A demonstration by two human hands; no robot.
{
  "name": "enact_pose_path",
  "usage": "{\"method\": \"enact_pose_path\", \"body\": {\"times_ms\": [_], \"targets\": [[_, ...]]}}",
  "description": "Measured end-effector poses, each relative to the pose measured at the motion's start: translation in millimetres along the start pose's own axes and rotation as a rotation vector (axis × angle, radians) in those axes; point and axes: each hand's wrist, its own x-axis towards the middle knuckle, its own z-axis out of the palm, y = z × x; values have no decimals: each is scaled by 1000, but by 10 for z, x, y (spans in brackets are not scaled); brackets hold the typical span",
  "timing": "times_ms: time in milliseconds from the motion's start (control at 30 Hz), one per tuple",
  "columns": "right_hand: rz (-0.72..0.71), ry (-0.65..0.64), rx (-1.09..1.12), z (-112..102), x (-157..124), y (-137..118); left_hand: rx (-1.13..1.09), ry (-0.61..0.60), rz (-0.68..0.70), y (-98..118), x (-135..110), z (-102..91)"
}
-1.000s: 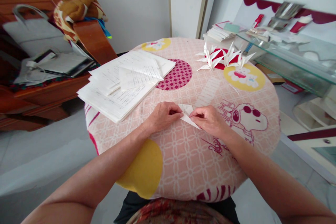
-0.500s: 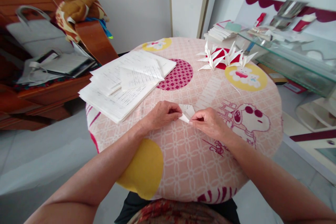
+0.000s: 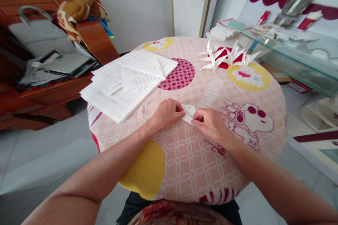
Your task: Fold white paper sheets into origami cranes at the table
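Between my two hands, low over the middle of the table, is a small folded piece of white paper [image 3: 188, 115] with faint writing on it. My left hand [image 3: 169, 113] pinches its left end between thumb and fingers. On its right edge, my right hand [image 3: 207, 121] has thumb and forefinger closed. Both hands partly cover the paper, so its full shape is hidden. Farther back to the right, several white paper cranes [image 3: 215, 58] stand together with their wings spread.
A stack of written sheets [image 3: 126, 103] lies on the left of the round, cloth-covered table [image 3: 182, 168], with a folded sheet [image 3: 142, 74] on top. At the right stands a glass shelf [image 3: 293, 61]. A wooden chair [image 3: 96, 42] is at the left.
The paper's near flap, raised in a point before, now lies flatter along the front edge. Both hands have shifted only slightly; the view has moved a little.
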Motion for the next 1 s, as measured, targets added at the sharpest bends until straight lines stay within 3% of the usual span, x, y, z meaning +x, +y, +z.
{"method": "enact_pose_path", "body": {"times_ms": [400, 1000], "targets": [[-66, 25, -48, 7, -56, -16, 29, -6, -12, 21, 17, -7], [-208, -58, -242, -24, -50, -26, 101, 49, 5, 14, 6, 63]]}}
